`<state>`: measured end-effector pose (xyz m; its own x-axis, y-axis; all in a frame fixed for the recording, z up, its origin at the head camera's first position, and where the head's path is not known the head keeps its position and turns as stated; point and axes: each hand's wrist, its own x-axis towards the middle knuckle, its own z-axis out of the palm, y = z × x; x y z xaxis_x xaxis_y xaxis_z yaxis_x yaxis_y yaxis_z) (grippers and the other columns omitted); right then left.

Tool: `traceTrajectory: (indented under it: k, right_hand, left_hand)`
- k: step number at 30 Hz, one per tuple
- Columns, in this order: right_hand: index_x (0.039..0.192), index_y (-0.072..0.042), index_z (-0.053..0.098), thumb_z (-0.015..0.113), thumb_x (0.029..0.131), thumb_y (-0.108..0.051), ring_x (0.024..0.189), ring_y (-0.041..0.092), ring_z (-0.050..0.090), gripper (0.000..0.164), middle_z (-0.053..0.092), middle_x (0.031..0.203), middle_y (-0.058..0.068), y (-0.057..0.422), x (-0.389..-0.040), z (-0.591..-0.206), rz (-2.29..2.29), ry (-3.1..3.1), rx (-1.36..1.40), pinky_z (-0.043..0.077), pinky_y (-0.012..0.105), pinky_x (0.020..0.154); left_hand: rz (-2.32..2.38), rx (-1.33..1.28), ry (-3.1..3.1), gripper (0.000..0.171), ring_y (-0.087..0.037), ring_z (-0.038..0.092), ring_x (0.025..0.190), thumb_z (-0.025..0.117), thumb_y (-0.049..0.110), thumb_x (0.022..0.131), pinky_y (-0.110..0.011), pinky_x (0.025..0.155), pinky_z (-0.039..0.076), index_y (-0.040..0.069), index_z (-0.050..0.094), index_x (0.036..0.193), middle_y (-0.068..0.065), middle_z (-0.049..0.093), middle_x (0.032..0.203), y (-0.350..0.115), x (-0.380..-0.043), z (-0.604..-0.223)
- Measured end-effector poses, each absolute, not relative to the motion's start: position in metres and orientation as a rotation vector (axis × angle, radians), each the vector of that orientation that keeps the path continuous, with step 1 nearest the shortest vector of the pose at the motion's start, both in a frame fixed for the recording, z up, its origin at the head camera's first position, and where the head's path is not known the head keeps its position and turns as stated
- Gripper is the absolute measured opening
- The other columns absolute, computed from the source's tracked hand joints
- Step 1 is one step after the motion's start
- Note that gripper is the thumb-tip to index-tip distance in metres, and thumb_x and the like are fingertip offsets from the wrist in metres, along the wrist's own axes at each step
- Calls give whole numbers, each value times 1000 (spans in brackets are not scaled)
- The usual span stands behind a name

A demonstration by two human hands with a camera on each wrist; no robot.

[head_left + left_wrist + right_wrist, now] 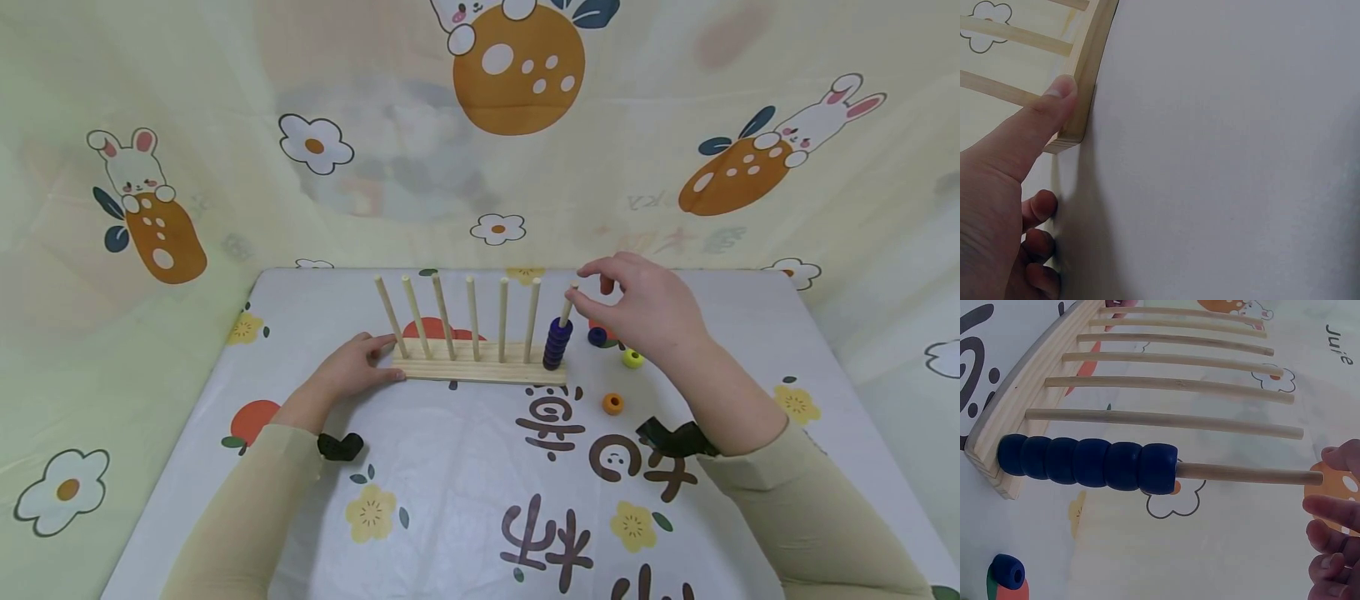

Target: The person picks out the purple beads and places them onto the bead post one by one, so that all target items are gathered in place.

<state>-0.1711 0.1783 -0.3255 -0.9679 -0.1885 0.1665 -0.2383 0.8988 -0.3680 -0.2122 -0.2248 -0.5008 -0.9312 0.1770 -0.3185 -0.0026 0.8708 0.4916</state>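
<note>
A wooden peg rack point(480, 372) stands on the table, several upright pegs along its base. Dark blue beads point(1091, 461) are stacked on its rightmost peg, from the base to over half its height. My left hand point(351, 367) grips the rack's left end, thumb on the front edge and fingers behind; in the left wrist view the thumb point(1057, 100) presses the base. At the bare tip of the beaded peg is my right hand point(647, 307), thumb and forefinger spread apart with no bead between them. The other pegs carry no beads.
To the right of the rack lie a loose blue bead point(597, 337), a yellow-green bead point(633, 358) and an orange bead point(612, 404). A patterned cloth point(450, 500) covers the table. Behind it hangs a printed curtain point(405, 217).
</note>
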Motion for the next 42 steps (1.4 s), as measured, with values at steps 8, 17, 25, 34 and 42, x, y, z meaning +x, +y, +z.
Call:
traceTrajectory:
  k: [8, 17, 25, 34, 42]
  right_hand:
    - [124, -15, 68, 66, 92, -48, 84, 25, 50, 46, 59, 98, 7, 181, -171, -326, 616, -2935, 333, 40, 39, 64]
    - [126, -15, 67, 65, 92, -47, 91, 29, 50, 47, 60, 100, 9, 194, -172, -328, 633, -2963, 288, 42, 41, 68]
    - [127, -13, 66, 64, 93, -47, 90, 30, 50, 48, 60, 101, 11, 212, -173, -337, 600, -3013, 248, 43, 42, 67]
    - [124, -11, 67, 62, 93, -50, 87, 30, 50, 50, 60, 101, 13, 241, -173, -355, 611, -3080, 181, 42, 41, 67]
    - [124, -7, 66, 66, 94, -42, 85, 31, 51, 46, 60, 99, 15, 265, -173, -385, 613, -3126, 124, 43, 40, 63]
  left_hand:
    - [708, 122, 2683, 82, -26, 48, 102, 78, 51, 81, -45, 91, 43, 26, 44, 151, -8, 51, 112, -225, -211, -500]
    - [712, 113, 2683, 83, -27, 49, 102, 79, 52, 80, -46, 91, 44, 27, 45, 151, -8, 52, 112, -226, -211, -500]
    - [712, 118, 2681, 83, -26, 49, 100, 78, 54, 79, -45, 89, 44, 29, 45, 151, -8, 52, 111, -227, -212, -501]
    - [718, 121, 2676, 82, -26, 48, 100, 78, 53, 80, -42, 86, 43, 27, 45, 151, -8, 51, 110, -226, -211, -499]
    - [712, 120, 2672, 83, -25, 48, 100, 79, 53, 80, -42, 86, 43, 27, 45, 151, -7, 51, 110, -226, -213, -499]
